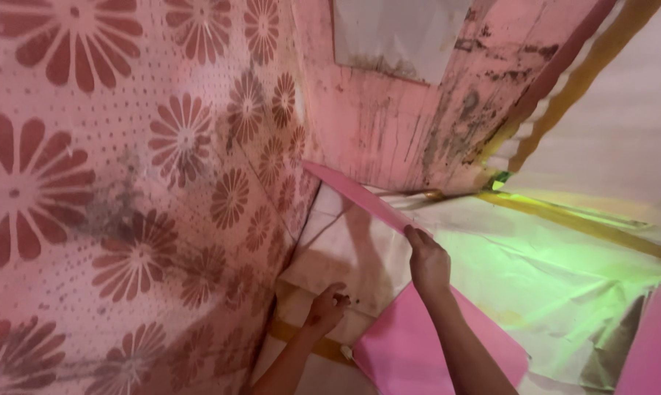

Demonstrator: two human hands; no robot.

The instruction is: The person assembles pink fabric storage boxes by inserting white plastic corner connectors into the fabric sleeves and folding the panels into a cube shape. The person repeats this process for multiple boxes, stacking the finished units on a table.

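Observation:
A large pink sheet runs from the lower middle up to a thin edge near the wall corner. My right hand pinches that upper edge between thumb and fingers. Lower and to the left, my left hand is curled and presses on a pale cream sheet lying under the pink one. Whether the left hand grips anything is unclear.
A flower-patterned pink cloth covers the whole left side. A stained pink wall stands behind. White sheeting with a yellow-brown strip spreads to the right, and another pink panel shows at the lower right.

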